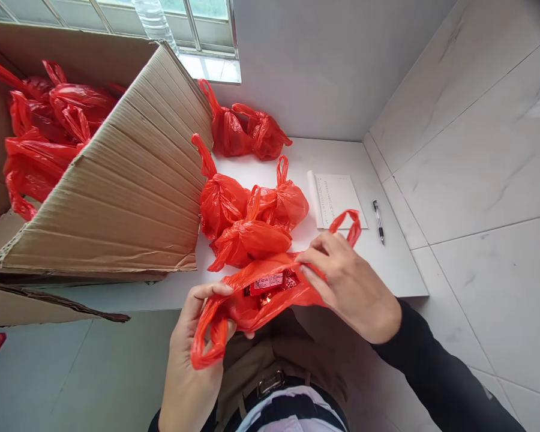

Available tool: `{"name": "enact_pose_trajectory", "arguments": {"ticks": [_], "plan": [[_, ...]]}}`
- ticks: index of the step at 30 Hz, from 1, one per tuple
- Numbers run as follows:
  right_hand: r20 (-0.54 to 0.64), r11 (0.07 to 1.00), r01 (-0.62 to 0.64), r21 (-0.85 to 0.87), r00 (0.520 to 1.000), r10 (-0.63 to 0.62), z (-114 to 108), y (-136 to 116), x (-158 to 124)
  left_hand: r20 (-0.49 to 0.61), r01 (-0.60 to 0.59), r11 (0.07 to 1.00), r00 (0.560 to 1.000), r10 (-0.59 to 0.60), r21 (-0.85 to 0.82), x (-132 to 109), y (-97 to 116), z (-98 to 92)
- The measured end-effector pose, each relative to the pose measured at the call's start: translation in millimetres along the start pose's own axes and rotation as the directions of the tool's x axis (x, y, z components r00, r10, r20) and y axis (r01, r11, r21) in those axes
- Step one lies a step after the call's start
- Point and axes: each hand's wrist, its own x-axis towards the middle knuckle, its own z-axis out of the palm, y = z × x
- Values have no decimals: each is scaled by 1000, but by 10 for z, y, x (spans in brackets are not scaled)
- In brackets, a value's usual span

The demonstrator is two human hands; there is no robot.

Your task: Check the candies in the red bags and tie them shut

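Observation:
An open red plastic bag [261, 315] is held at the table's front edge, its mouth spread between both hands. Small red wrapped packets [270, 284] show inside it. My left hand [197, 336] grips the bag's left side near one handle loop, thumb on the rim. My right hand [348, 285] pinches the right rim, with the other handle loop standing up behind the fingers. Just beyond lie tied red bags, one [252, 239] close against the open bag, others [222, 201] [285, 201] behind it.
A large cardboard box [117, 174] at the left holds several tied red bags [45, 156]. Two more bags [247, 129] sit by the wall. A notebook [339, 198] and a pen [378, 222] lie at the right. A bottle [153, 21] stands at the window.

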Motion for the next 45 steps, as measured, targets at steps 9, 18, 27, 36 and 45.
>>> {"name": "enact_pose_trajectory", "arguments": {"ticks": [9, 18, 27, 36, 45], "plan": [[-173, 987, -77, 139, 980, 101, -50, -161, -88, -183, -42, 879, 972, 145, 475, 101, 84, 224], [359, 981, 188, 56, 913, -195, 615, -255, 249, -300, -128, 922, 922, 247, 366, 241, 40, 243], [322, 991, 136, 1, 938, -129, 629, 47, 237, -282, -114, 979, 946, 158, 167, 221, 26, 215], [408, 996, 51, -79, 913, -14, 410, 242, 257, -212, -62, 998, 975, 67, 28, 232, 10, 219], [375, 995, 20, -95, 927, 18, 284, 192, 101, 23, -355, 832, 924, 382, 427, -6, 136, 214]]}}
